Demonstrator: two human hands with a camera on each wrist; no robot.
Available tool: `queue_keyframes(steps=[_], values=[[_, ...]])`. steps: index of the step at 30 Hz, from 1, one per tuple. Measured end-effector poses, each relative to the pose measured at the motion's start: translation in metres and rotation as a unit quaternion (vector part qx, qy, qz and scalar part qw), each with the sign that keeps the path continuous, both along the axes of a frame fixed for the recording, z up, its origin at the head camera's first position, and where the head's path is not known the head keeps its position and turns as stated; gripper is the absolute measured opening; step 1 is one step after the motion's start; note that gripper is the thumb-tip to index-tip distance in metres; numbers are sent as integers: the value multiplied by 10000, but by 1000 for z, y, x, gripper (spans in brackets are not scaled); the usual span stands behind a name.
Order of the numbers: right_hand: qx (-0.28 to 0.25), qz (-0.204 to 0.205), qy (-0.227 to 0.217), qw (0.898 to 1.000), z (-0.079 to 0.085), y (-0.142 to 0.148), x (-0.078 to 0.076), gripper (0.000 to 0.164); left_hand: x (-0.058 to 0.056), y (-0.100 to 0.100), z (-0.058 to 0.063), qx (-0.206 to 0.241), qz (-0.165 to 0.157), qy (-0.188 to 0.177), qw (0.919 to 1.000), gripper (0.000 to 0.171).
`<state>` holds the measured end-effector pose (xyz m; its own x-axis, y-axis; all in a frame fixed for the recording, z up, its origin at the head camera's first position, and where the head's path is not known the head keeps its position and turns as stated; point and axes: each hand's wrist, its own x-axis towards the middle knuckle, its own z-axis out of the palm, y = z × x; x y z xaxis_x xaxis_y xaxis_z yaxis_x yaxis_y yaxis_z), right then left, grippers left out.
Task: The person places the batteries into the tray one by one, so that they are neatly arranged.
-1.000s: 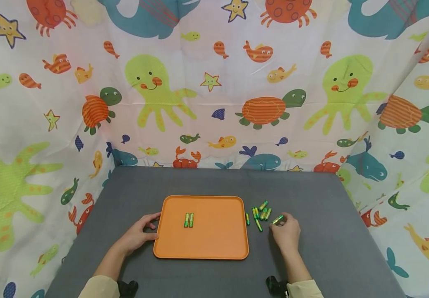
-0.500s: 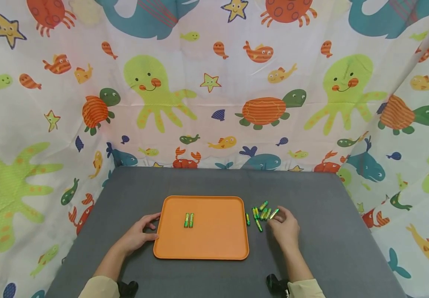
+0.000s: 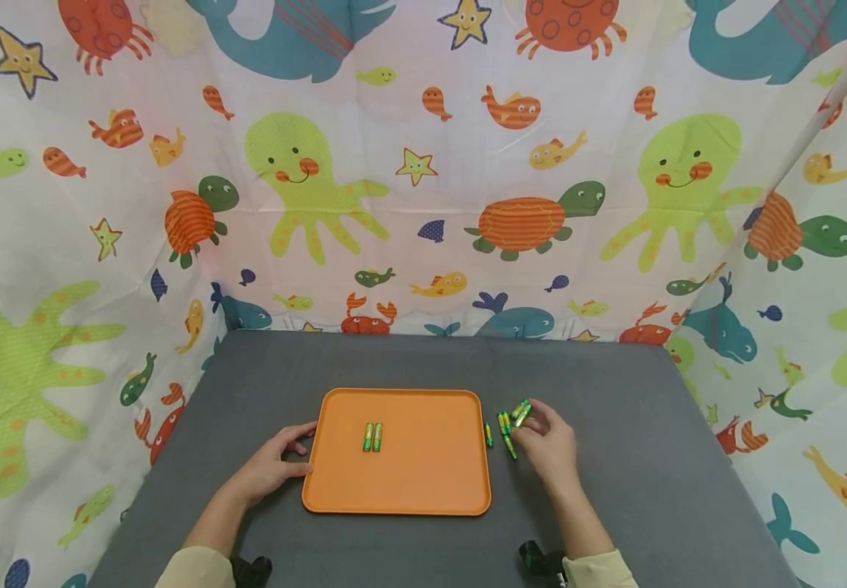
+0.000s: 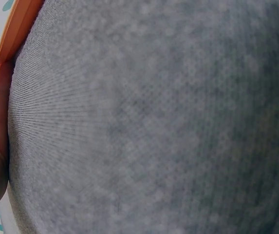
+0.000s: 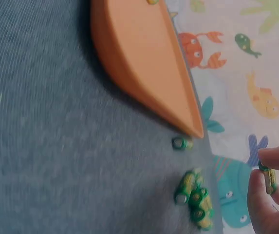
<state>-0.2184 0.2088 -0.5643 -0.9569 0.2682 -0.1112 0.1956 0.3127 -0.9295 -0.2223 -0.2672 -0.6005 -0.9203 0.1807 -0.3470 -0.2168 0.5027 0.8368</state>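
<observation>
In the head view my left hand (image 3: 272,465) touches the left edge of the orange tray (image 3: 423,498) with thumb and fingers, which look relaxed. My right hand (image 3: 551,445) is over the loose batteries right of the tray, pinching one green-and-gold battery (image 5: 269,179) between thumb and finger in the right wrist view. Two matching batteries (image 3: 377,437) lie side by side on the tray, left of its middle. Several more batteries (image 3: 504,423) lie in a loose group beside the right hand; the hand partly hides some. A single battery (image 3: 489,435) lies close to the tray's right edge.
A grey cloth-covered table (image 3: 423,551) bears the tray and batteries. Behind and along both sides hangs a white curtain (image 3: 394,192) printed with sea animals. The left wrist view is mostly grey cloth (image 4: 139,117).
My right hand has moved left and slightly away from me, carrying the pinched battery over the loose batteries. My left hand, the tray and its two batteries have stayed in place.
</observation>
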Motion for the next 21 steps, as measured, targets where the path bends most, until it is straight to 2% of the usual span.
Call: queue_keyframes(steps=[10,15,21], values=[[-337,504,113,9981,11,-28,3,58,-1,1,1,17,8,-19,10000,76],[-557,655,216,9961,13,-41,3,57,1,2,3,78,-5,0,10000,76],[-586,828,340,9943,12,-54,2,58,3,3,5,77,45,20,10000,76]])
